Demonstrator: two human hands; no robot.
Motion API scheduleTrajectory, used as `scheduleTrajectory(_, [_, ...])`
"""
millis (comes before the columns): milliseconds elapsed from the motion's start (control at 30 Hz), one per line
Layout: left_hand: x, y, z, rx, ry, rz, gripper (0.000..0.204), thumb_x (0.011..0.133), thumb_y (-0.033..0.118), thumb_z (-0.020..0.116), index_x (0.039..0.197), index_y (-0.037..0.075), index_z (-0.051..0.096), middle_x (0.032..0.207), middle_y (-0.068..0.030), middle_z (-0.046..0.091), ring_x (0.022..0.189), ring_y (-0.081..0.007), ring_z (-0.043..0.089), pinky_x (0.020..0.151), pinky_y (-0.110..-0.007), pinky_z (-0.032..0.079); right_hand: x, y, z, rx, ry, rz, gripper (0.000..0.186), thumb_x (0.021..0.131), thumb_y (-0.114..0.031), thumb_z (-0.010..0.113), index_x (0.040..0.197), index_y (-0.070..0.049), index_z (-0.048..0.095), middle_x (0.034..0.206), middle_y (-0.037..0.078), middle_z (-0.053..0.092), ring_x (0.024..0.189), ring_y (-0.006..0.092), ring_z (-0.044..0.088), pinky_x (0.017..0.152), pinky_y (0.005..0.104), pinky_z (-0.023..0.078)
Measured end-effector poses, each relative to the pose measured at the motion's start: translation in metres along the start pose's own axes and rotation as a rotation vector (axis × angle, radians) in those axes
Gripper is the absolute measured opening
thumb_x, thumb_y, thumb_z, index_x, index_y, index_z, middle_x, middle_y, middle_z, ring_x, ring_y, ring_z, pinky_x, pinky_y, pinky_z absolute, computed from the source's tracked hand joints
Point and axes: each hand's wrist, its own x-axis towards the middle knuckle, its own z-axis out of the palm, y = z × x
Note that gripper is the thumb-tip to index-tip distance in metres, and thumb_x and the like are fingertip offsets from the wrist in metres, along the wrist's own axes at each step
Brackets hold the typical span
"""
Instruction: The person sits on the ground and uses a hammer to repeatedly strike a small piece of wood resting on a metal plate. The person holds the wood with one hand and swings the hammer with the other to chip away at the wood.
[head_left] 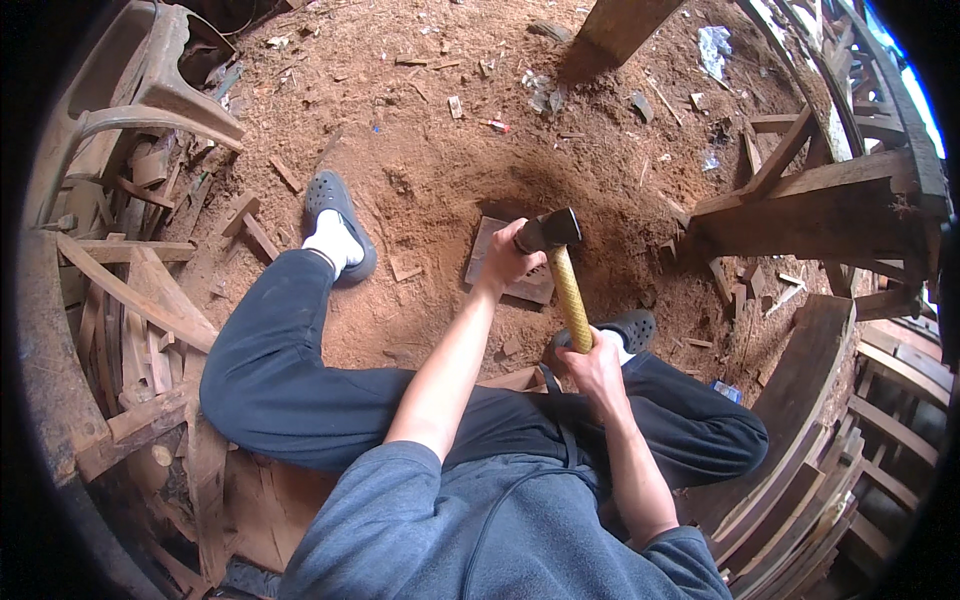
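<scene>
A hammer (pixel 567 290) with a yellow, textured handle and a dark, blocky metal head is held in front of me, its head on the far side. My right hand (pixel 597 372) is wrapped round the near end of the handle. My left hand (pixel 510 260) is closed at the left end of the head; the head partly hides its fingertips. Below the left hand, a flat wooden board (pixel 483 248) lies on the sawdust-covered ground, partly covered by the hand and the hammer.
A wooden post (pixel 610 40) stands beyond the board. At the left are a plastic chair (pixel 150 80) and piled curved wood offcuts (pixel 140 300). Timber framing (pixel 810 215) and stacked planks (pixel 790 420) are at the right. My feet in grey clogs (pixel 340 220) flank the board.
</scene>
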Motion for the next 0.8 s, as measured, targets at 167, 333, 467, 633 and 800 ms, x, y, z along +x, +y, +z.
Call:
scheduleTrajectory(167, [0.003,-0.003,0.009,0.014,0.071,0.027,0.037,0.058,0.016,0.077,0.087,0.005,0.057,0.081,-0.0152,0.063,0.08,-0.0364,0.062,0.068,-0.041,0.05,0.001,-0.006,-0.008,0.029,-0.018,0.02,0.034,0.07,-0.01,0.062,0.102,0.004,0.061,0.07,0.013,0.062,0.064,0.016,0.06,0.057,0.0304,0.046])
scheduleTrajectory(333, [0.002,-0.01,0.01,-0.048,0.081,0.078,0.035,0.058,0.02,0.078,0.082,0.004,0.057,0.077,-0.0142,0.062,0.076,-0.0353,0.062,0.066,-0.041,0.049,-0.012,-0.023,-0.035,0.092,-0.031,0.07,0.039,0.067,-0.003,0.061,0.106,0.004,0.061,0.073,0.006,0.061,0.062,0.0127,0.057,0.054,0.0286,0.046])
scheduleTrajectory(467, [0.002,-0.014,0.007,-0.028,0.022,0.029,0.037,0.058,0.025,0.079,0.082,0.004,0.06,0.077,-0.013,0.063,0.075,-0.0327,0.063,0.066,-0.039,0.05,-0.038,-0.042,-0.074,0.252,0.014,-0.093,0.023,0.065,-0.002,0.064,0.088,0.001,0.06,0.069,0.001,0.054,0.059,0.0087,0.051,0.051,0.0247,0.04])
scheduleTrajectory(633, [0.005,-0.013,0.005,-0.027,0.037,-0.006,0.038,0.059,0.024,0.077,0.086,0.004,0.062,0.08,-0.0138,0.065,0.078,-0.0317,0.064,0.068,-0.037,0.051,-0.084,-0.081,-0.121,0.432,0.414,-0.435,0.018,0.067,-0.002,0.065,0.076,-0.004,0.05,0.059,0.0,0.048,0.052,0.0073,0.047,0.048,0.0228,0.039])
scheduleTrajectory(800, [0.005,-0.014,0.008,-0.075,0.064,0.012,0.028,0.06,0.015,0.068,0.085,0.003,0.061,0.078,-0.0143,0.065,0.074,-0.0313,0.065,0.066,-0.037,0.052,-0.079,-0.085,-0.102,0.677,0.552,-0.72,0.019,0.07,-0.001,0.064,0.079,-0.006,0.048,0.053,-0.001,0.041,0.048,0.0076,0.044,0.046,0.022,0.04])
